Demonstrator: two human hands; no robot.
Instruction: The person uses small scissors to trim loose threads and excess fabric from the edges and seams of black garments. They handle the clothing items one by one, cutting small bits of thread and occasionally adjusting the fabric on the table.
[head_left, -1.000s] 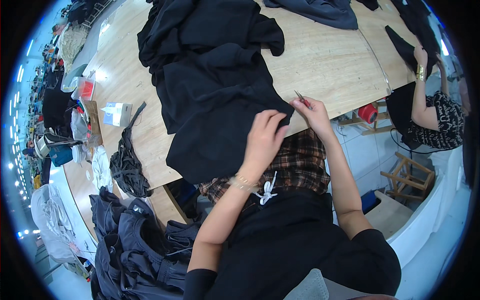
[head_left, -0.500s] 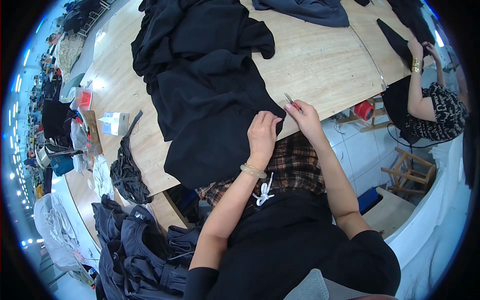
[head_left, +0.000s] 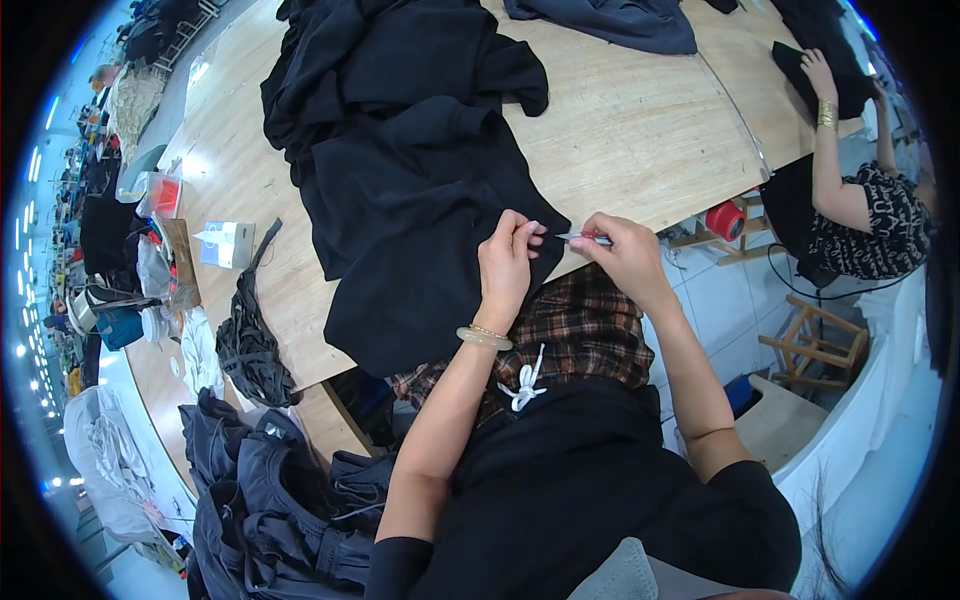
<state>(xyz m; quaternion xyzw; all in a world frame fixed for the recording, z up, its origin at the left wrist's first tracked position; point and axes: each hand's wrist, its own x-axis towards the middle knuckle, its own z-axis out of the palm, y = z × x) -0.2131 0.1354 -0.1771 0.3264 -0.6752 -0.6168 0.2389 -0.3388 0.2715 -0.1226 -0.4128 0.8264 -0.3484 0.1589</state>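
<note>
A black garment (head_left: 430, 210) lies spread on the wooden table (head_left: 640, 130), its near corner hanging toward my lap. Over that corner my left hand (head_left: 506, 262) is closed in a pinch; what sits between its fingertips is too small to make out. Just to the right, my right hand (head_left: 625, 255) grips small thread snips (head_left: 590, 238) with a bit of red on the handle. Their metal tip points left, close to the left fingertips and above the cloth.
More black cloth (head_left: 390, 50) is heaped at the far side. At the left are a tissue box (head_left: 230, 245), a bundle of dark straps (head_left: 250, 340) and piled dark garments (head_left: 270, 490). A co-worker (head_left: 870, 215) handles black cloth at right, near a wooden stool (head_left: 820, 340).
My right hand has turned, bringing the snips' tip left and lower, toward the left hand. The left fingers have lifted into a pinch. The co-worker's hands have shifted with their cloth.
</note>
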